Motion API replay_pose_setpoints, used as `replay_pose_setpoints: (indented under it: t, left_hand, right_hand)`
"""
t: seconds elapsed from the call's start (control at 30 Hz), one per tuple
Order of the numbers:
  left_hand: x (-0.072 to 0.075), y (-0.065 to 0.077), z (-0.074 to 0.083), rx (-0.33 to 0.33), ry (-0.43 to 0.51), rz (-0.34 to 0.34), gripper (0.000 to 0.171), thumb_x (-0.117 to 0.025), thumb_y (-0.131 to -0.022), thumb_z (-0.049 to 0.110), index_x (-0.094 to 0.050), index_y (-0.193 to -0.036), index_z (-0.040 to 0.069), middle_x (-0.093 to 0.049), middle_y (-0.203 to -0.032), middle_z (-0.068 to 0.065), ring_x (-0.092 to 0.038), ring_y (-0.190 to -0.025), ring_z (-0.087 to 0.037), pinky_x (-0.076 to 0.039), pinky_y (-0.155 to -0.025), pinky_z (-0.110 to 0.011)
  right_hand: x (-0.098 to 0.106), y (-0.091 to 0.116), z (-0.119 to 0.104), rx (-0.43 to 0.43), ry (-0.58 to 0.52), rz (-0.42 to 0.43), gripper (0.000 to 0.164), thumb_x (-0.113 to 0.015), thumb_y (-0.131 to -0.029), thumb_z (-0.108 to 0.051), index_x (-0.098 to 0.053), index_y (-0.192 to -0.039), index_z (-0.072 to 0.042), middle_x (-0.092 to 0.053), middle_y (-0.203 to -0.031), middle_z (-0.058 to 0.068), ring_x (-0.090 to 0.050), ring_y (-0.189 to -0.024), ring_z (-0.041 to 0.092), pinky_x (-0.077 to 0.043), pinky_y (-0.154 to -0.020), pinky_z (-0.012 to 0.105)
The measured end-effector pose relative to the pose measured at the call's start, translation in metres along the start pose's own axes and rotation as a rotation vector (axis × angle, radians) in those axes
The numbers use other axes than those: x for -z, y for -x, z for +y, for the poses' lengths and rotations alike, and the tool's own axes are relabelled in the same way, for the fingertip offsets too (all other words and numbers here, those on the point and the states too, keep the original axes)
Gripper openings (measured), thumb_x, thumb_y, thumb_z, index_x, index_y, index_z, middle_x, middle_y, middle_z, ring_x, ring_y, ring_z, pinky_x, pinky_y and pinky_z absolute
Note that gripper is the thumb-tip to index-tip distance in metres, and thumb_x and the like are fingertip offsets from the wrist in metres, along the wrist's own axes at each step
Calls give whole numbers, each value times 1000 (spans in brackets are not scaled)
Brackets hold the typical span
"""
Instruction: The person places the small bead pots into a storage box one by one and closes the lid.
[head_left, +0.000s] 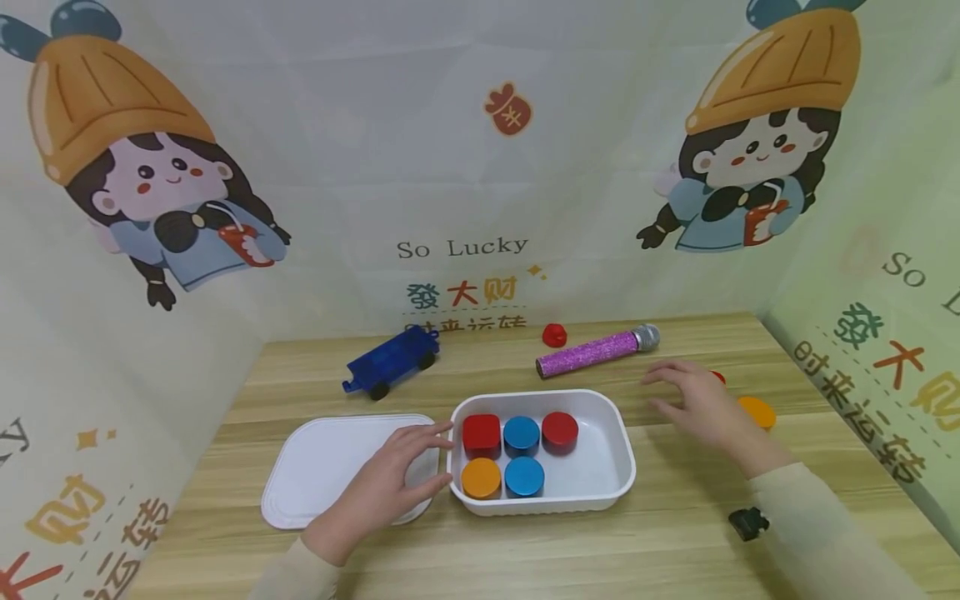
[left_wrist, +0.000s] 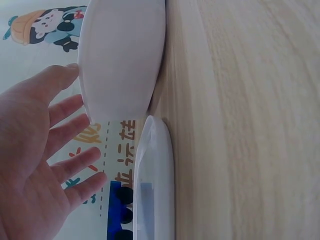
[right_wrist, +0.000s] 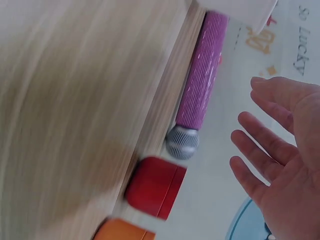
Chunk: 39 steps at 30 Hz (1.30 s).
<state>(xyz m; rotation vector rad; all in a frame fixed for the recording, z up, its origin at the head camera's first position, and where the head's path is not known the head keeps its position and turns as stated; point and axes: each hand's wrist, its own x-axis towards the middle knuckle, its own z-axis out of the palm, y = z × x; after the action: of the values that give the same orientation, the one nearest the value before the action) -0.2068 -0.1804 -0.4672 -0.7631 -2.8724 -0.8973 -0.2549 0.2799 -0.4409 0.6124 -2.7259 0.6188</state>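
Observation:
My left hand reaches over the white lid, its fingertips and thumb right at the left rim of a white plastic box. Inside the box sit a red rounded-square block, an orange round block, two blue round blocks and a red round block. To the right of the box, my right hand hovers with relaxed, spread fingers, holding nothing. Near it are a red block, mostly hidden in the head view, and an orange block.
A glittery purple microphone lies behind the box, with a small red object beside it. A blue toy wagon stands at the back left. Printed cloth walls in the wooden table. The right sleeve overlaps a small black object.

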Motion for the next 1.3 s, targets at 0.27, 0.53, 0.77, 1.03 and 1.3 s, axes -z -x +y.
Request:
replay_pose_setpoints:
  t: [0.27, 0.53, 0.77, 1.03, 1.3]
  left_hand:
    - [-1, 0, -1, -13, -8, 1, 37, -77, -94, 37, -69, -128, 26, -54, -155, 7, -49, -142, -22, -45, -117, -52]
    - [0, -1, 0, 0, -3, -7, 38, -76, -94, 38, -69, -129, 26, -54, -155, 6, -48, -143, -23, -44, -117, -53]
    - [1, -1, 0, -2, -10, -7, 38, -75, -94, 39, -69, -129, 26, -54, -154, 6, -48, -143, -24, -45, -117, -53]
    - [0, 1, 1, 0, -10, -10, 38, -75, -94, 39, -69, -129, 26, -54, -155, 6, -49, -143, -24, -44, -117, -53]
    - [1, 0, 2, 15, -3, -11, 38, -76, -94, 38, -69, -130, 26, -53, -155, 7, -48, -143, -24, -44, -117, -54]
  right_hand:
    - [9, 2, 23, -10, -4, 21, 25, -78, -88, -3, -72, -111, 2, -64, -125, 27, -62, -113, 46, -53, -98, 62]
    - [13, 7, 38, -41, 62, 7, 29, -80, -85, -4, -72, -111, 5, -63, -125, 31, -59, -117, 52, -51, -100, 66]
    - [17, 11, 53, -114, 76, -34, 35, -80, -85, -8, -70, -115, 5, -61, -126, 33, -59, -115, 54, -51, -98, 69]
    - [19, 14, 66, -113, 66, -56, 33, -81, -81, -4, -70, -109, 7, -61, -122, 38, -60, -112, 57, -51, -98, 67]
    - [20, 16, 68, -139, 46, -67, 29, -79, -84, -4, -70, -108, 8, -67, -116, 35, -64, -107, 52, -52, -94, 65]
